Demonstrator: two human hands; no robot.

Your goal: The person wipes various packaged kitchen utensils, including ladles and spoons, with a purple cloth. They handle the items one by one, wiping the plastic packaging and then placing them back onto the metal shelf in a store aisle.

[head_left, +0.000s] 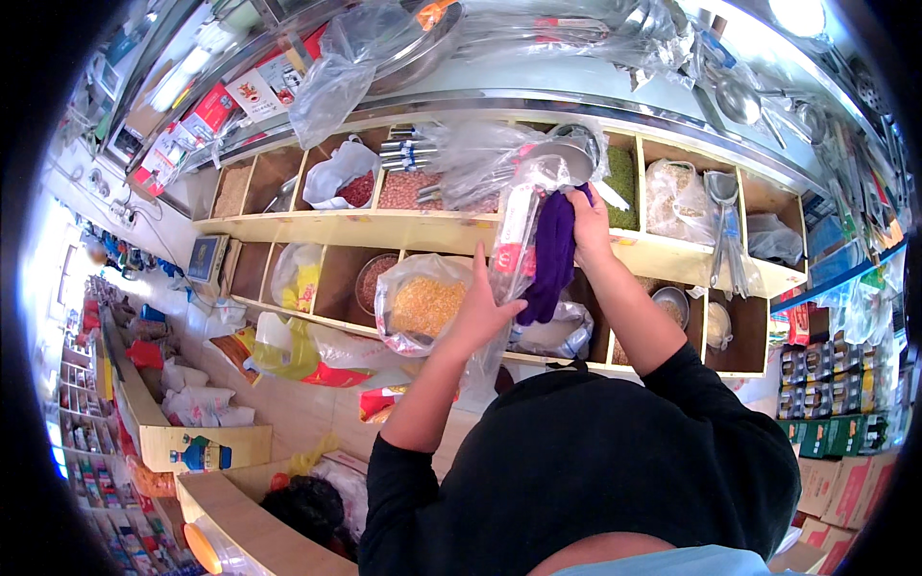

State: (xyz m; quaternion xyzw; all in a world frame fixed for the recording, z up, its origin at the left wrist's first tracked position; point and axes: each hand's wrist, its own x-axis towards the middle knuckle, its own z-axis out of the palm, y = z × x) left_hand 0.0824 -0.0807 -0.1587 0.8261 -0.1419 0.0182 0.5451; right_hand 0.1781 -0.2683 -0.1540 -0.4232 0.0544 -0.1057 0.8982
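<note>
Here, in the head view, the right hand grips the upper end of a dark purple cloth, which lies against a metal utensil in a clear plastic sleeve. The left hand clasps that sleeve's lower part, above pale wooden bins.

The cloth is coloured a deep, plain purple, and the clear package is marked with a red-and-white patch. Plain black is seen on the shirt. The bins are faced in pale yellow; within them, golden yellow is shown by the kernels, green by the small grains, dark red by the beans. The yellow panel is patterned with a blue bottle shape. The jar lid is coloured orange.
</note>
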